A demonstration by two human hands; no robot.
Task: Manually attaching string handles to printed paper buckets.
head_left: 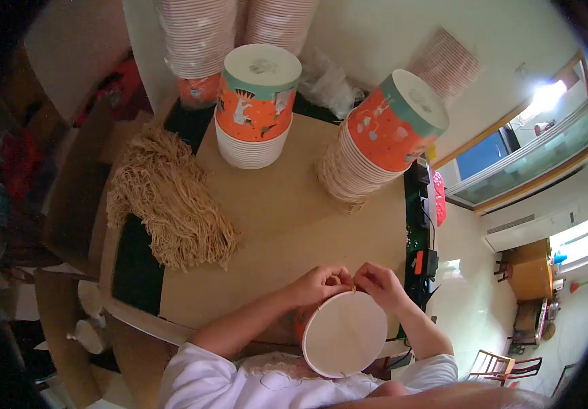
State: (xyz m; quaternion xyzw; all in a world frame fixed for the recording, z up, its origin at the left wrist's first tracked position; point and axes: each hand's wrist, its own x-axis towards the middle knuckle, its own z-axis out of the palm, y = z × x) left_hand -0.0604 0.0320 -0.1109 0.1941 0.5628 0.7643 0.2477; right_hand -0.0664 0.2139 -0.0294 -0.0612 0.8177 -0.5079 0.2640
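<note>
A round paper bucket (345, 334) is close against my body, its wide white face turned up and a bit of orange side showing at its left. At its far rim, a short tan cord (354, 290) stands out between my hands. My left hand (322, 284) is closed in a pinch just left of that cord. From the right, my right hand (381, 283) pinches at the same spot, fingertips nearly touching the left ones. The cord's ends are hidden by the fingers. Another small tan bit shows at the bucket's near rim.
A heap of tan cords (171, 198) lies on the table's left. Behind stands a stack of orange-and-green paper buckets (256, 102); a second stack (386, 129) with cords leans at the right. Wrapped stacks (198, 37) rise behind. A power strip (430, 262) lines the right edge.
</note>
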